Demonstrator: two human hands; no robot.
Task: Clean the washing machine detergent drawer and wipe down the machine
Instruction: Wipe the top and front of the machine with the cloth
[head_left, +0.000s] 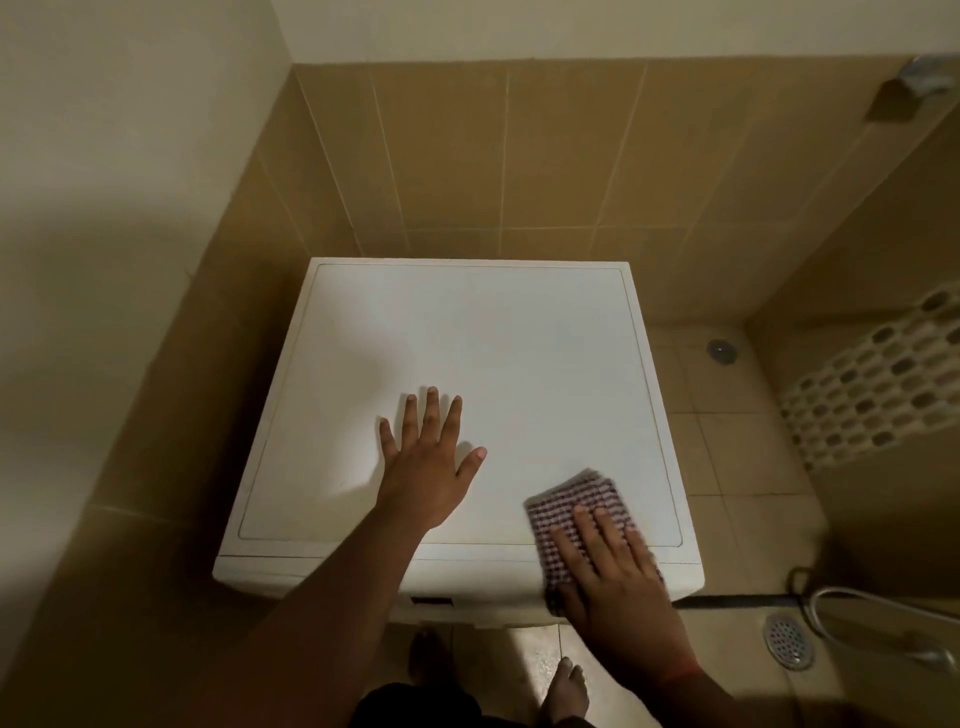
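The white washing machine (519, 353) stands in a tiled corner, seen from above. My left hand (428, 457) lies flat on its top, fingers spread and straight, near the front middle. My right hand (605, 566) presses a folded checked cloth (576, 499) onto the front right corner of the top, fingers straight over it. The cloth hangs slightly over the front edge. The detergent drawer is not visible from this angle; only a dark slot (431, 601) shows on the front panel.
Brown tiled walls close in behind and to the left of the machine. To the right is tiled floor with a small drain (721, 351), a round metal drain (787, 640), a hose (872, 618) and a patterned mat (872, 379). My bare feet (566, 691) stand at the front.
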